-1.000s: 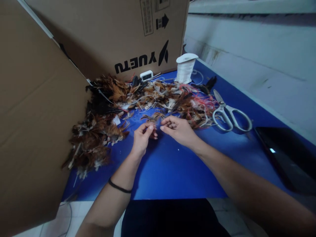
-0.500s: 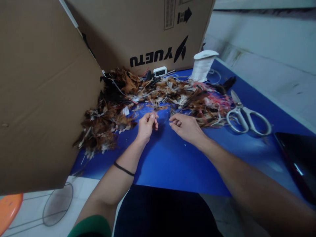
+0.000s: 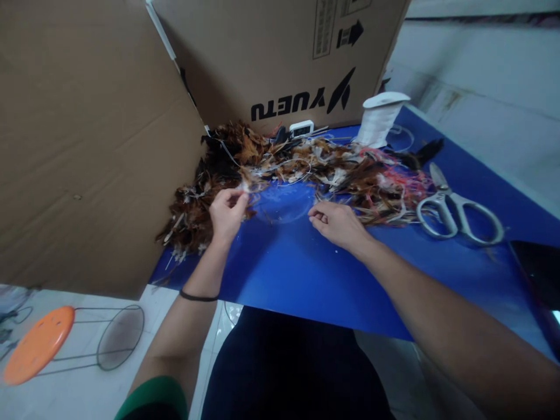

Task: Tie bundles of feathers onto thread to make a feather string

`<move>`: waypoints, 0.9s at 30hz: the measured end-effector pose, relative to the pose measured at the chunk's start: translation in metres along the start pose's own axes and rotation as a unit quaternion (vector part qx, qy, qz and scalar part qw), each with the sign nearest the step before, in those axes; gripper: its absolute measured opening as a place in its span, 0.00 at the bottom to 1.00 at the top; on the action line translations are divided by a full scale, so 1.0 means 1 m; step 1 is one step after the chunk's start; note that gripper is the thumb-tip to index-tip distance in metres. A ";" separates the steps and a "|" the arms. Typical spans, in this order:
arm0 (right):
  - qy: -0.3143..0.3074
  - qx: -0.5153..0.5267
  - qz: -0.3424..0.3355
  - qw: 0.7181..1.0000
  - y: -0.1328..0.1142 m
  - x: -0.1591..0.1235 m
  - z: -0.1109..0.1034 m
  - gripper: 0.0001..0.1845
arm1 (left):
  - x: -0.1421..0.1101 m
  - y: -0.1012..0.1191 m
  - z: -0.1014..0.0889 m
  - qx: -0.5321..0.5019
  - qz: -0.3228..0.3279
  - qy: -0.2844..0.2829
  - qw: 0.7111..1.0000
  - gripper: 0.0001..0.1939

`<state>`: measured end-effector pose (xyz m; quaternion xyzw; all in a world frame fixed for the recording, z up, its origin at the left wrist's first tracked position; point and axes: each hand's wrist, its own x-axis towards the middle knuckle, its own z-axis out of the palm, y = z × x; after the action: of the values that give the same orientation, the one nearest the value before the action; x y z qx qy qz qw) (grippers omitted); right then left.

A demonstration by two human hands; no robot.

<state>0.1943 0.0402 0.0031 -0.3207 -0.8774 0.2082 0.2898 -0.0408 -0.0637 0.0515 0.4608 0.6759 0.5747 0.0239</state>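
Observation:
My left hand [image 3: 227,214] is closed in a pinch at the inner edge of the brown feathers [image 3: 192,219]. A small pale bit shows at its fingertips, too blurred to name. Farther right, my right hand [image 3: 336,223] hovers over the blue table with fingers curled and pressed together; what they hold, if anything, is hidden. Between the hands a faint, thin curved line [image 3: 282,222] shows against the blue, perhaps a clear thread. More feathers [image 3: 363,181], mixed with pink and white strands, spread just beyond my right hand.
Large scissors [image 3: 459,213] lie on the blue table [image 3: 280,274] at right, near a dark phone-like device [image 3: 538,274]. Behind stand a white spool [image 3: 380,122] and a small white display [image 3: 301,129]. Cardboard [image 3: 96,128] walls the left and back. An orange stool [image 3: 41,344] is on the floor.
My left hand has moved left, away from my right hand, to the feathers. My right hand stays nearly in place over the table. The view has turned slightly left.

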 end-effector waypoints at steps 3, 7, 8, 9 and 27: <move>-0.015 -0.007 -0.001 1.000 0.001 0.000 0.002 0.07 | 0.003 -0.023 -0.033 0.184 0.030 0.010 0.982 0.06; -0.011 -0.004 -0.023 1.000 0.004 0.001 0.002 0.07 | 0.002 -0.035 -0.057 0.267 0.056 0.005 0.962 0.08; -0.004 -0.003 -0.030 1.000 0.004 0.001 0.000 0.07 | 0.002 -0.033 -0.059 0.265 0.067 0.020 0.962 0.07; 0.007 -0.003 -0.034 0.999 0.003 0.001 -0.002 0.07 | 0.001 -0.030 -0.060 0.255 0.074 0.034 0.964 0.08; 0.202 -0.155 0.038 0.966 0.005 0.005 -0.048 0.12 | -0.010 0.005 0.118 0.104 0.241 -0.263 0.928 0.11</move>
<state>0.2240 0.0554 0.0378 -0.4305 -0.8091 0.0111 0.3999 0.0345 0.0187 0.0110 0.7443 0.5700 0.3478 0.0139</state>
